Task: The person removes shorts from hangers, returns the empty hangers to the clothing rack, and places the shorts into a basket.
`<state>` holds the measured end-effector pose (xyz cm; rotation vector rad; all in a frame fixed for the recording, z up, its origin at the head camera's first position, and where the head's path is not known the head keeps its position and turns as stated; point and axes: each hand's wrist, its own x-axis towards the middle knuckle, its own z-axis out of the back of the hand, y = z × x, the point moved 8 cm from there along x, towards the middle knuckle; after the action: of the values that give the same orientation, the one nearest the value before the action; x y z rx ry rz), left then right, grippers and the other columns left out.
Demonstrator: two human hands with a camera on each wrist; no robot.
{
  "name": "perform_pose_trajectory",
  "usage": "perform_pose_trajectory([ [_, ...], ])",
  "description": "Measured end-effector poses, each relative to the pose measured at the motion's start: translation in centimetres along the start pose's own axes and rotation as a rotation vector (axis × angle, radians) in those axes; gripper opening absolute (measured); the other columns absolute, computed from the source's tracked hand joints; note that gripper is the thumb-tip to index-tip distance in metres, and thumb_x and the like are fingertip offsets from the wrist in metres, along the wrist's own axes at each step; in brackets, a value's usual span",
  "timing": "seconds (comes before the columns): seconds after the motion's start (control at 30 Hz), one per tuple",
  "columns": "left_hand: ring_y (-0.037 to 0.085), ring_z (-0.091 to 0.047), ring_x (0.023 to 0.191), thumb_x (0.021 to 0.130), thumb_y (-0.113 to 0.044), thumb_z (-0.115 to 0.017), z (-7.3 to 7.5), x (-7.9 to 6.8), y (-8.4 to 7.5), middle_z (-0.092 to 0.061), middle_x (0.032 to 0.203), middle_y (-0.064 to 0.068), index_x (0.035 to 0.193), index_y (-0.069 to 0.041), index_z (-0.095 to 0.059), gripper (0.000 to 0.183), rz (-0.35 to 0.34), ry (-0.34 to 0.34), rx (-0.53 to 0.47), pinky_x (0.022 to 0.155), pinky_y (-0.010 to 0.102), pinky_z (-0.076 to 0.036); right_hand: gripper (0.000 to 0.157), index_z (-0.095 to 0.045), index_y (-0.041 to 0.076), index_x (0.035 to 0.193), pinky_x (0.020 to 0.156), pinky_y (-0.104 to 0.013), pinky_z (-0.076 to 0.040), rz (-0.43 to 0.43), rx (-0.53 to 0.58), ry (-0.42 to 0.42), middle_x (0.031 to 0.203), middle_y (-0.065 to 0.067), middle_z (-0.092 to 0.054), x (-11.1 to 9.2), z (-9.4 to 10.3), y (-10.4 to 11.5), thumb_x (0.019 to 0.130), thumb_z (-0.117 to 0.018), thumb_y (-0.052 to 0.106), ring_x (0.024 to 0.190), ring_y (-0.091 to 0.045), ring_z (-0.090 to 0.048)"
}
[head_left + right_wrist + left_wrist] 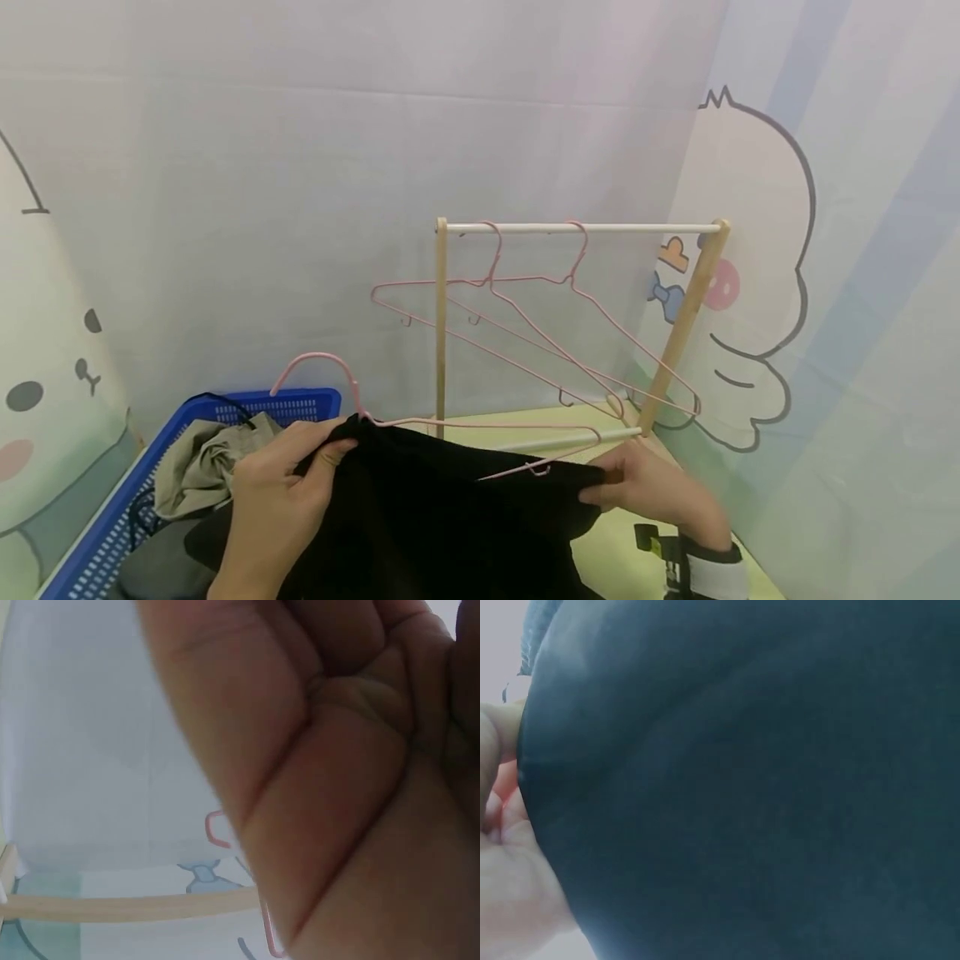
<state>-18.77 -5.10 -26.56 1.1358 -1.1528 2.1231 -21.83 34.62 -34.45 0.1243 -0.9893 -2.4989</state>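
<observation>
A black garment [450,517] hangs between my two hands; its kind cannot be told. My left hand [281,492] pinches its top edge between thumb and fingers, close to the neck of a pink hanger [480,425]. The hanger's hook stands free above the cloth at the left. One hanger arm lies along the garment's top edge, and part of its lower bar is hidden by the cloth. My right hand [648,487] pinches the garment's right edge, below the hanger's right end. Dark cloth [742,787] fills most of the left wrist view. In the right wrist view the palm [337,787] hides the grip.
Behind the garment stands a rack with wooden posts [441,333] and a white rail [637,227]. Two pink hangers [536,329] hang from it. At the left, a blue basket [97,546] holds beige [206,467] and grey [161,562] clothes. A printed curtain surrounds the yellow-green table [622,542].
</observation>
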Motion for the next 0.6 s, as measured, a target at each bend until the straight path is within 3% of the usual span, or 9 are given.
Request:
perform_pose_trajectory([
  [0.1, 0.009, -0.069, 0.082, 0.083, 0.005, -0.082, -0.3, 0.0, 0.0, -0.076, 0.094, -0.002, 0.109, -0.012, -0.081, 0.031, 0.011, 0.011, 0.006, 0.064, 0.012, -0.046, 0.021, -0.067, 0.014, 0.077, 0.053, -0.02, -0.04, -0.023, 0.039, 0.089, 0.061, 0.012, -0.042, 0.7, -1.3, -0.1, 0.092, -0.079, 0.022, 0.052, 0.001, -0.038],
  [0.2, 0.007, -0.067, 0.08, 0.084, 0.004, -0.081, -0.5, -0.1, 0.0, -0.075, 0.093, -0.004, 0.109, -0.014, -0.081, 0.03, 0.017, 0.029, -0.002, 0.064, 0.013, -0.045, 0.009, -0.074, 0.013, 0.091, 0.06, -0.02, -0.047, -0.062, 0.08, 0.141, 0.073, 0.011, -0.061, 1.2, -2.3, -0.2, 0.09, -0.081, 0.019, 0.063, 0.0, -0.055],
  [0.27, 0.006, -0.066, 0.08, 0.085, 0.003, -0.081, -0.6, -0.1, -0.1, -0.075, 0.093, -0.005, 0.109, -0.014, -0.081, 0.03, 0.014, 0.033, -0.01, 0.064, 0.013, -0.045, 0.018, -0.077, 0.014, 0.106, 0.071, -0.022, -0.055, -0.089, 0.101, 0.163, 0.093, 0.006, -0.073, 1.4, -2.8, -0.1, 0.089, -0.082, 0.017, 0.08, -0.006, -0.068],
  [0.33, 0.006, -0.065, 0.079, 0.084, 0.004, -0.081, -0.6, -0.1, -0.1, -0.075, 0.093, -0.005, 0.109, -0.015, -0.081, 0.031, 0.006, 0.035, -0.017, 0.062, 0.014, -0.043, 0.03, -0.076, 0.012, 0.119, 0.082, -0.025, -0.059, -0.108, 0.126, 0.176, 0.112, -0.001, -0.076, 1.5, -3.1, 0.0, 0.089, -0.082, 0.016, 0.1, -0.016, -0.073],
  [0.4, 0.006, -0.066, 0.08, 0.084, 0.004, -0.082, -0.7, 0.0, -0.1, -0.076, 0.093, -0.005, 0.109, -0.015, -0.081, 0.032, -0.008, 0.034, -0.023, 0.063, 0.014, -0.044, 0.034, -0.074, 0.011, 0.123, 0.085, -0.025, -0.059, -0.116, 0.126, 0.173, 0.116, -0.003, -0.075, 1.4, -3.1, 0.0, 0.09, -0.081, 0.017, 0.106, -0.021, -0.073],
  [0.5, 0.007, -0.066, 0.079, 0.083, 0.006, -0.082, -0.8, 0.0, -0.2, -0.076, 0.094, -0.006, 0.109, -0.015, -0.081, 0.034, -0.027, 0.037, -0.037, 0.064, 0.014, -0.044, 0.036, -0.072, 0.007, 0.125, 0.084, -0.026, -0.06, -0.097, 0.124, 0.129, 0.115, -0.006, -0.076, 0.7, -2.1, 0.1, 0.092, -0.079, 0.019, 0.106, -0.024, -0.073],
  [0.6, 0.007, -0.067, 0.08, 0.082, 0.007, -0.082, -1.0, 0.0, -0.3, -0.076, 0.094, -0.005, 0.109, -0.015, -0.081, 0.035, -0.04, 0.038, -0.055, 0.064, 0.014, -0.046, 0.035, -0.071, 0.005, 0.126, 0.081, -0.027, -0.061, -0.036, 0.033, -0.041, 0.11, -0.004, -0.077, -0.7, 0.6, 0.4, 0.094, -0.078, 0.02, 0.099, -0.016, -0.075],
])
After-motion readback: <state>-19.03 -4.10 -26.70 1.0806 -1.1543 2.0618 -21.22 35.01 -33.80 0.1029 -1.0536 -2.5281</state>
